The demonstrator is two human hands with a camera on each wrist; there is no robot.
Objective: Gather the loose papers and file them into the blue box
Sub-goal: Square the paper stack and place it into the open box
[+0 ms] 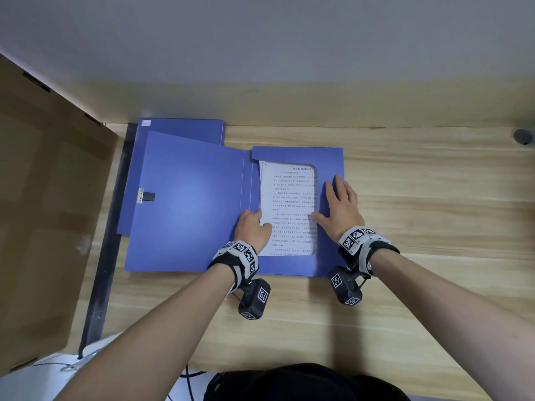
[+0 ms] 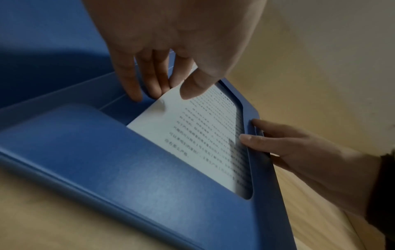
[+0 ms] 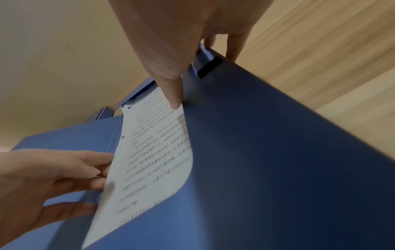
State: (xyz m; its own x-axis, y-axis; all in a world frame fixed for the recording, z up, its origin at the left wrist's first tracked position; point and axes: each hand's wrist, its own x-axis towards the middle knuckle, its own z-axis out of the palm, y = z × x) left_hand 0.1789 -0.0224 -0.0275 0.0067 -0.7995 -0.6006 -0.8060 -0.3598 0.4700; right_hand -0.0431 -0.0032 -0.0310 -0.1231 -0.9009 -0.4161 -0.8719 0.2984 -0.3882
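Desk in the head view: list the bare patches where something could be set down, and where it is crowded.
Bare wood lies right of the blue box out to the round dark thing, and along the near edge of the desk beside the forearms. Crowded: the left side, under the open lid and second folder, and the papers, where the left hand and right hand work.

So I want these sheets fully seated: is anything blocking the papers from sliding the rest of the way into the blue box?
Nothing visible does. The papers already lie under the blue box flap, pinched by the left hand, right hand flat on the flap.
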